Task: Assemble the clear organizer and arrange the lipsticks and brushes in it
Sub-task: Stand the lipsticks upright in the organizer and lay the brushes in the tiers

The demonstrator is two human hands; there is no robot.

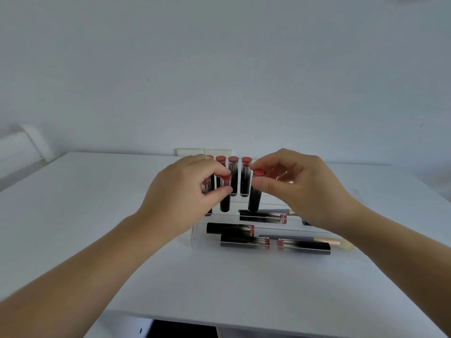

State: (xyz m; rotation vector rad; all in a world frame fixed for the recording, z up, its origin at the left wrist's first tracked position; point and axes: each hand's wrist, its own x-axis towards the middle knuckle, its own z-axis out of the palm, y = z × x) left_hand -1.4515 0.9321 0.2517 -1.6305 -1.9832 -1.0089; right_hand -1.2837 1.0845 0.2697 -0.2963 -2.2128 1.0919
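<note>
On the white counter [219, 276] sits the clear organizer [195, 236], near the middle; red-topped lipsticks stand in its far rows and more lie flat at its near side beside a brush [341, 242]; the left hand [185, 191] pinches one upright lipstick [225, 193]; the right hand [305, 189] pinches another lipstick [255, 191]; a plain white wall [219, 69] rises behind, with pale switch plates [203, 151] at the counter's far edge.

Open white table [97, 215] is left free at left and near; the centre is blocked by upright lipsticks [233, 176] and the clear organizer [195, 236].
</note>
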